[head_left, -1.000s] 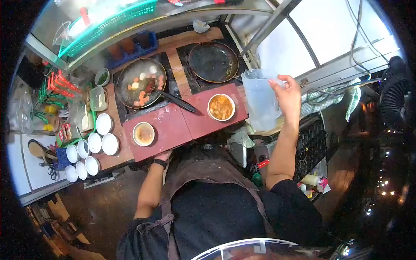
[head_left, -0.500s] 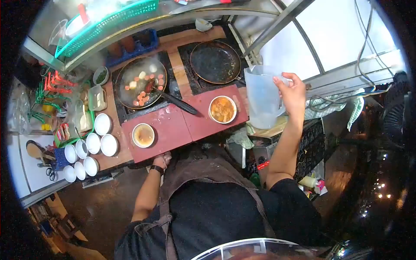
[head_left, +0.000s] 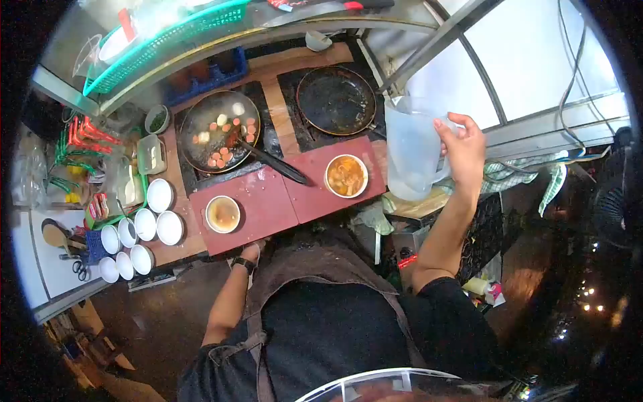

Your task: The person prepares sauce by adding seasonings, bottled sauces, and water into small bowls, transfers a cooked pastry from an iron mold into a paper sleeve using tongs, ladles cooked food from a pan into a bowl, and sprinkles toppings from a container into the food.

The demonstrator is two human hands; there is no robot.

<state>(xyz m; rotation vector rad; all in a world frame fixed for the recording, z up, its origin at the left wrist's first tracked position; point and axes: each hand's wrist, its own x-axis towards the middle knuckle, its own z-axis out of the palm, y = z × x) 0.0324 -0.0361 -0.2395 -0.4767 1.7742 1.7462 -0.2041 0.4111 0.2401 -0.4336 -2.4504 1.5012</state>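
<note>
My right hand (head_left: 463, 149) is closed at the handle side of a translucent plastic pitcher (head_left: 410, 151), right of the red boards. Below the front edge of the boards is my left hand (head_left: 250, 253), its fingers mostly hidden. On the red board (head_left: 264, 211) stand a bowl of orange stew (head_left: 346, 176) and a bowl with a thin brownish layer (head_left: 223, 214). A pan (head_left: 220, 132) holds sliced orange and white pieces, and a dark-handled utensil (head_left: 274, 163) rests in it, its handle reaching over the boards.
A second dark pan (head_left: 336, 100) sits on the right burner. Several white bowls (head_left: 169, 228) stand at the left, beside a clear container (head_left: 151, 155) and a bowl of greens (head_left: 157, 119). A green basket (head_left: 167, 47) is on the upper shelf. A checked cloth (head_left: 554, 189) hangs at right.
My right hand and the pitcher have shifted slightly right, and the pitcher tilts a little more. My left hand has moved slightly below the board edge.
</note>
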